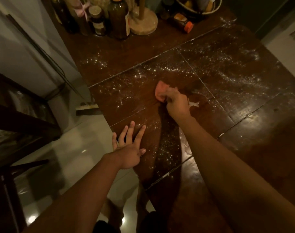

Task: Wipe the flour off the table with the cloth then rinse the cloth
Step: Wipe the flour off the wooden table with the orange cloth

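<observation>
The right hand (pixel 177 105) is blurring out, so the fingers aren't readable, and it's covering most of the pink cloth (pixel 160 91). The bottles (pixel 118 17) at the back are getting chopped off by the top edge, labels too dark to read. The bowl (pixel 210 7) is getting cropped too, its contents just blurring into smudges.

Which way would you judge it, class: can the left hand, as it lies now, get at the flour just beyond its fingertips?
Probably yes. The left hand lies flat and open at the table edge, holding nothing, and the flour is scattered on bare wood beside it. The right hand with the cloth works farther off.
</observation>
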